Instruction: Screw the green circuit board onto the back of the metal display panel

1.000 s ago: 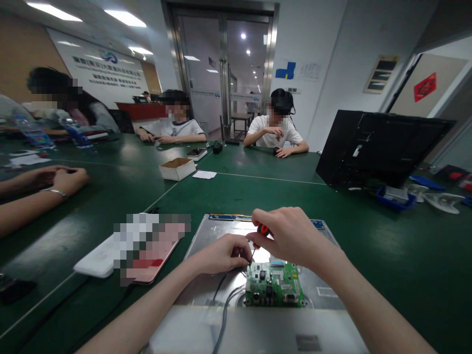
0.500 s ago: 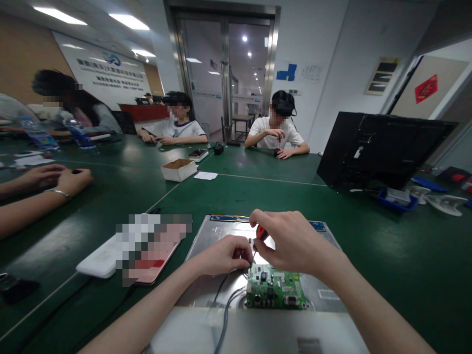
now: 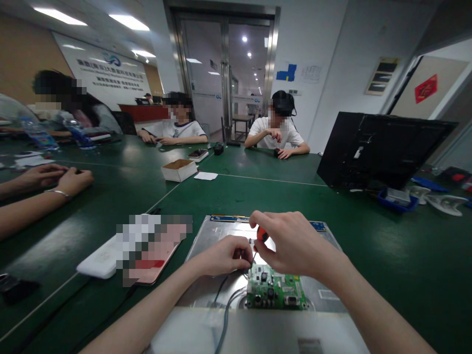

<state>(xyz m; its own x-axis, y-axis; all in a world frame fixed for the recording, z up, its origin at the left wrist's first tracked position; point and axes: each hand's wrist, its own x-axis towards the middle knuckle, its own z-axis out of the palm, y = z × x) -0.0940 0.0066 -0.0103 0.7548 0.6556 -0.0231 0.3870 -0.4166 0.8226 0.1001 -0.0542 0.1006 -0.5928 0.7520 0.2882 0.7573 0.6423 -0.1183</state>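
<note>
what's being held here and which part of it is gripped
The right hand holds a screwdriver by its red and black handle, shaft pointing down. The left hand is at the tip; whether it grips anything is hidden.

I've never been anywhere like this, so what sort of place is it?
Probably an office or workshop: a long green table, a bared circuit board and glass doors suggest it.
</note>
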